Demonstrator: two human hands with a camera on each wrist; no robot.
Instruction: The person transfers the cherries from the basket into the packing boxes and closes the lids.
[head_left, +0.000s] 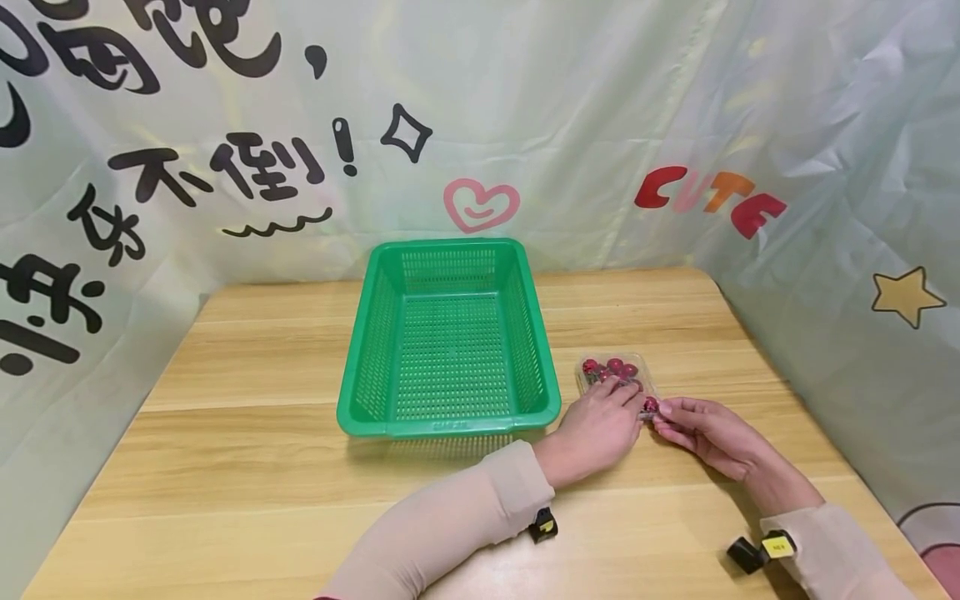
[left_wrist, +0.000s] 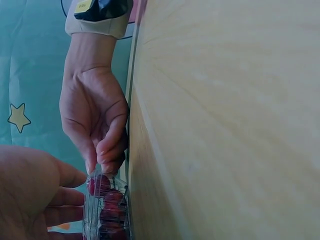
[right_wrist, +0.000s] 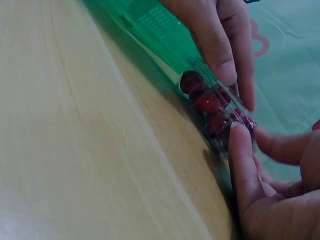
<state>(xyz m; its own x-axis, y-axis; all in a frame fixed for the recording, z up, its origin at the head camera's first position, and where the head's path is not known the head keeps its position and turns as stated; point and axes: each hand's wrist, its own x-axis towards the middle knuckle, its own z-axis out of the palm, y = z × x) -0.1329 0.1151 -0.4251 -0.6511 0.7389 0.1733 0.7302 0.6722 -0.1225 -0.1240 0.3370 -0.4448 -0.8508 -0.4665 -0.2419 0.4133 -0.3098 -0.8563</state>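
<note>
A clear plastic box (head_left: 639,359) of round, dark red fruits (head_left: 615,365) that look like cherries lies on the table, right of the green basket. My left hand (head_left: 600,425) rests over the box with its fingers fairly straight on the top. At the box's near right corner, my right hand (head_left: 712,433) pinches the edge between thumb and fingers. The right wrist view shows the fruits (right_wrist: 207,103) through the box's side, with the right thumb and fingers at one end. Whether the lid is fastened I cannot tell.
A green perforated basket (head_left: 448,427) stands left of the box, with nothing visible inside. The wooden table (head_left: 247,467) ends at a printed cloth backdrop (head_left: 570,100) behind and at both sides. A black camera (head_left: 543,527) is strapped at the left wrist.
</note>
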